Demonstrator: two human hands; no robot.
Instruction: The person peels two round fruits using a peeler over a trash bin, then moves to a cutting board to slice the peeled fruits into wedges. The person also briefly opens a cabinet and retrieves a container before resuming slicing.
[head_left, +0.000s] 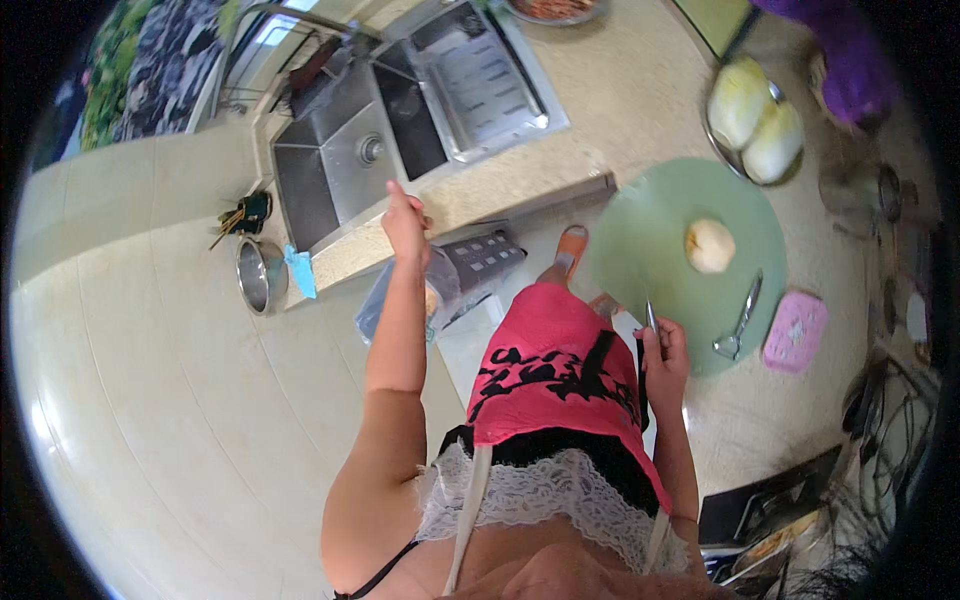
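My left hand (406, 223) is raised over the counter edge in front of the steel sink (330, 157), fingers curled; whether it holds anything cannot be told. Low at the left edge of the round green cutting board (675, 195), my right hand (664, 360) grips a small knife (652, 315), its blade pointing away from me. A peeled, pale round vegetable (710, 246) with a brownish patch lies on the board. Nearer the board's right rim rests a metal peeler (742, 319).
Right of the board is a pink patterned box (795, 331); beyond it, Chinese cabbages (772, 142) fill a metal dish. A steel bowl (259, 276) and blue cloth (301, 270) are by the sink's left end. A bin (484, 262) with a plastic bag stands below the counter.
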